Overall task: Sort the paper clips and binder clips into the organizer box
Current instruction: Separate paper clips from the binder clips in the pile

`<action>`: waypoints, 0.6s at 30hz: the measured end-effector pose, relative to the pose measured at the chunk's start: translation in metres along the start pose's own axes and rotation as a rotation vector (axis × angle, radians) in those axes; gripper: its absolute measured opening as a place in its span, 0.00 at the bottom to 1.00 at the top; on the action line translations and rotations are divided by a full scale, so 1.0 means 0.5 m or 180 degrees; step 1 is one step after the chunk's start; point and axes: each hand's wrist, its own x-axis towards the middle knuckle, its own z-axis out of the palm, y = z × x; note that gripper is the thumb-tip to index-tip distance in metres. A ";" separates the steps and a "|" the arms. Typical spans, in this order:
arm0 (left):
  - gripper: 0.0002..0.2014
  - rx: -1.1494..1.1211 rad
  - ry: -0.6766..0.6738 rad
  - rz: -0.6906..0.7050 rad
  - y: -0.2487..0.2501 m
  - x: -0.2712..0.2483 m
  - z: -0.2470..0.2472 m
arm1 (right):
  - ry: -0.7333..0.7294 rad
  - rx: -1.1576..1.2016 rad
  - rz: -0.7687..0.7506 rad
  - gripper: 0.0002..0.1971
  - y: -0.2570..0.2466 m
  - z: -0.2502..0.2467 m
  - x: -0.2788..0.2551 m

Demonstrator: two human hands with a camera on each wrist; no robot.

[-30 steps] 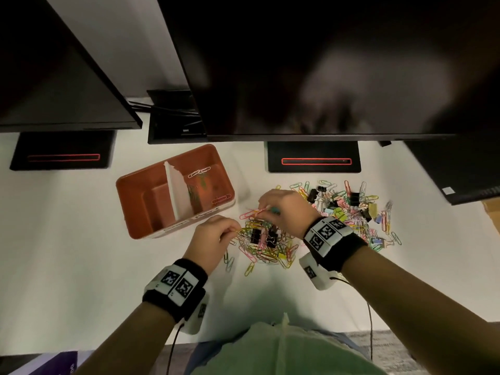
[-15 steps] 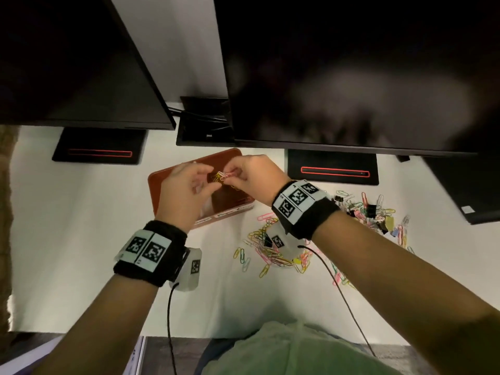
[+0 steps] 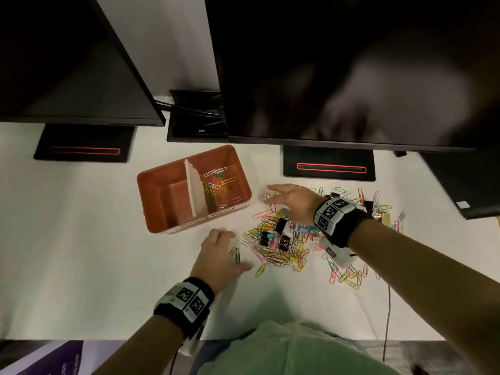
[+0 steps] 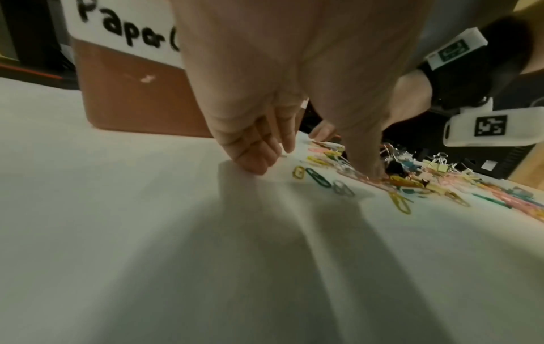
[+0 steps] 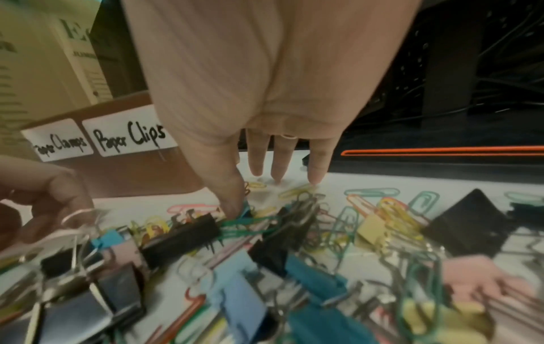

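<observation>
The orange organizer box (image 3: pixel 151 185) has a white divider; its right compartment, labelled "Paper Clips" (image 5: pixel 129 137), holds several paper clips (image 3: pixel 219 182). The left one is labelled "Paper Clamps" (image 5: pixel 58 144). A pile of coloured paper clips and binder clips (image 3: pixel 281 239) lies right of the box. My right hand (image 3: pixel 270 196) hovers over the pile's far edge, fingers straight, its thumb touching a green clip (image 5: pixel 250 221). At the pile's left edge my left hand (image 3: pixel 238 250) rests its fingertips (image 4: pixel 253 160) on the table beside a dark clip (image 4: pixel 317 179), holding nothing.
Two dark monitors overhang the back of the white table, their stands (image 3: pixel 328 163) just behind the box and the pile. A second scatter of clips (image 3: pixel 378 209) lies far right. A thin cable (image 3: pixel 388 307) runs off the front edge.
Half a second ago both hands were over the box, pinching a paper clip. Now they are back down at the pile with nothing in them, and more clips lie in the right compartment.
</observation>
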 end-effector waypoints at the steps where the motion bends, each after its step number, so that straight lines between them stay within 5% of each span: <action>1: 0.35 -0.0013 0.0031 -0.0025 0.001 0.004 0.010 | 0.0007 -0.0064 -0.0045 0.29 0.000 0.003 0.002; 10: 0.12 -0.0413 0.0312 0.0105 -0.023 0.015 0.023 | 0.0339 0.0177 -0.0075 0.16 -0.010 0.020 0.010; 18: 0.04 0.0246 0.0077 0.0408 -0.022 0.025 0.027 | 0.0133 0.0466 0.0224 0.07 -0.008 0.025 -0.001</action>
